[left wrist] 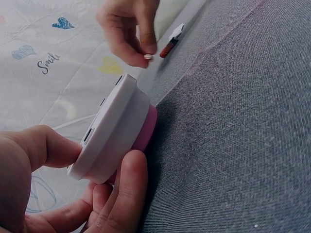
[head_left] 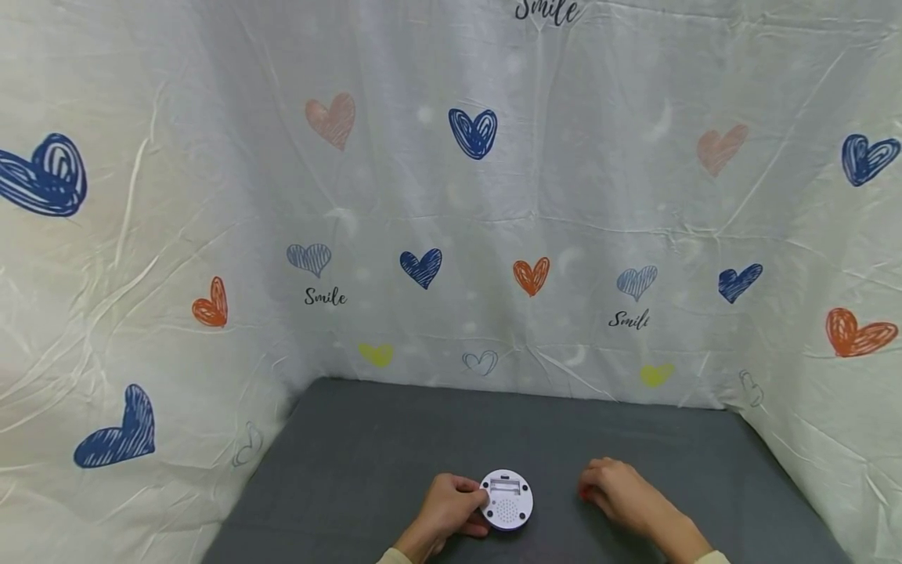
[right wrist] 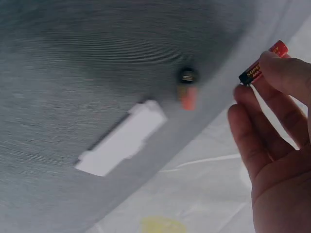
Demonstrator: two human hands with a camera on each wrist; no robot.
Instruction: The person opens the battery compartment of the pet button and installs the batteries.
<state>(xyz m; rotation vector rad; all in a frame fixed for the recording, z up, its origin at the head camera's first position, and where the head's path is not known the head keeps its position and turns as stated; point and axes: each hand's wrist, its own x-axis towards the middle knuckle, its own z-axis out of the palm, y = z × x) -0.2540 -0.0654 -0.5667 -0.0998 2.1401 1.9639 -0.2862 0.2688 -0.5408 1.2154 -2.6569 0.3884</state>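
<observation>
My left hand (head_left: 449, 505) grips a round white device (head_left: 504, 513) by its left edge, thumb on top and fingers underneath. Its underside faces up, showing an uncovered battery compartment, small dark feet and a patch of speaker holes. The left wrist view shows a pink part (left wrist: 148, 127) below the white body. Off to the right, my right hand (head_left: 623, 492) pinches a red and black battery (right wrist: 253, 72) between thumb and fingertips. Near that hand, a second battery (right wrist: 187, 92) lies on the table beside a white battery cover (right wrist: 122, 140).
A dark grey cloth (head_left: 395, 431) covers the table. Pale curtain (head_left: 535, 188) printed with hearts and "Smile" encloses it at the back and both sides.
</observation>
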